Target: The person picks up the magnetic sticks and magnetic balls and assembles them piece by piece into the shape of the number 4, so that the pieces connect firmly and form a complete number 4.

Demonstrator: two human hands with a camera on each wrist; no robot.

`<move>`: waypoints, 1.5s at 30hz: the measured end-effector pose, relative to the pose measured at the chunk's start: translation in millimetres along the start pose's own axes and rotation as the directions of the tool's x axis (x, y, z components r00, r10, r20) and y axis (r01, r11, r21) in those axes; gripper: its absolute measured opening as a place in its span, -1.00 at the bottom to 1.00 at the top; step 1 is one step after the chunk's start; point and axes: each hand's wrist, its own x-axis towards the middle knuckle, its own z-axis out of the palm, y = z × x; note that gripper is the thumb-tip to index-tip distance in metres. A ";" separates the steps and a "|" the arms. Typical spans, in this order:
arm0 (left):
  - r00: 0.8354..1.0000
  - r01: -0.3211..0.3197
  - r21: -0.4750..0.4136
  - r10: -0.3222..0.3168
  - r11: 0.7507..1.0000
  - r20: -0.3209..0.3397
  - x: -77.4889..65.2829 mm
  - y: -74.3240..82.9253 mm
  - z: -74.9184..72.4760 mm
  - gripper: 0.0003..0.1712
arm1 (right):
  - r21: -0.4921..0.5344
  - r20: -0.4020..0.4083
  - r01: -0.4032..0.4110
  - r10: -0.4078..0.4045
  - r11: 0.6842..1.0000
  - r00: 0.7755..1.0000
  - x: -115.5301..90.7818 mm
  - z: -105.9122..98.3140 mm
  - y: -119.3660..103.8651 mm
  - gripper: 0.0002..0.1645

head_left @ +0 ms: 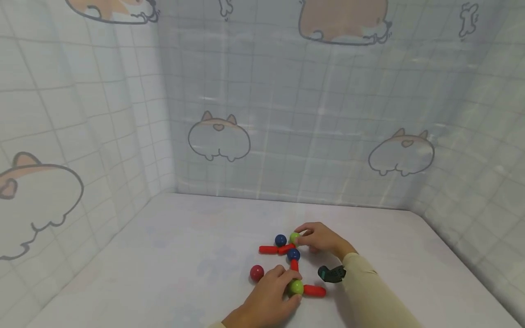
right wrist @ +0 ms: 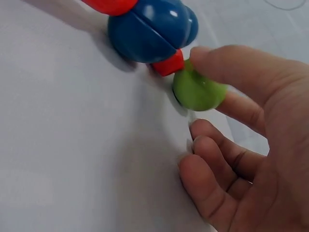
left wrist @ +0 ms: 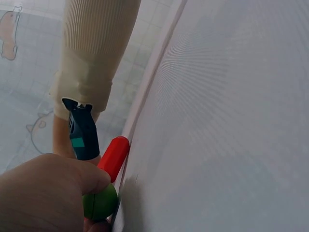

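My left hand [head_left: 268, 298] grips a near green ball [head_left: 296, 288] between thumb and fingers, low over the table. A red rod [head_left: 315, 291] sticks out of this ball to the right. Another red rod [head_left: 294, 265] runs from behind the left fingers to a blue ball [head_left: 293, 254]. Farther back, my right hand [head_left: 321, 238] pinches a second green ball [right wrist: 199, 91] with thumb and index finger, the other fingers loosely curled. A short red rod [head_left: 286, 248] lies beside that ball, overlapped by the blue ball in the right wrist view.
A second blue ball [head_left: 280, 240] and a further red rod [head_left: 268, 249] lie at the back left of the pieces. Left of my left hand sits a red ball [head_left: 257, 273]. A dark wrist device [head_left: 332, 274] hangs under the right forearm. Printed curtains [head_left: 279, 114] enclose the white table [head_left: 164, 255].
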 end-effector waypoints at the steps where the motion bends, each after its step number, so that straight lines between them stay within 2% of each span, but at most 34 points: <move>1: 1.000 -0.001 0.001 0.001 1.000 -0.001 0.1 -0.2 0.1 -0.60 | -0.013 0.002 0.005 -0.005 1.000 1.000 0.1 0.5 -1.3 -0.53; 8: 1.000 -0.003 -0.009 0.003 1.000 0.001 0.0 -1.5 1.0 -0.61 | -0.037 -0.007 0.039 -0.039 0.999 0.999 -2.8 1.5 0.3 -0.57; 17: 1.000 0.022 -0.001 -0.022 1.000 -0.005 2.0 -0.6 0.9 -0.61 | 0.112 -0.055 0.012 -0.006 0.994 0.998 -15.7 -3.4 19.9 -0.53; 25: 1.000 0.017 -0.002 -0.017 1.000 -0.012 4.0 0.0 0.7 -0.60 | 0.158 -0.145 0.038 -0.015 0.987 0.989 -27.4 2.0 19.7 -0.64; 31: 1.000 0.018 -0.012 -0.018 1.000 -0.012 4.5 -1.3 2.6 -0.62 | 0.188 -0.177 0.011 0.022 0.982 0.984 -26.6 5.1 22.0 -0.58; 35: 1.000 0.007 -0.004 -0.007 1.000 -0.023 5.4 -1.3 3.9 -0.62 | 0.279 -0.201 0.006 0.052 0.960 0.978 -30.8 4.3 18.1 -0.53; 41: 0.999 -0.004 0.040 0.006 0.999 -0.048 4.7 0.4 3.9 -0.63 | 0.449 -0.224 0.022 0.088 0.893 0.970 -46.7 2.1 7.4 -0.50; 45: 0.999 0.016 0.031 -0.014 0.999 -0.049 4.6 1.1 4.4 -0.62 | 0.494 -0.254 0.051 0.088 0.868 0.963 -60.9 -0.4 2.7 -0.53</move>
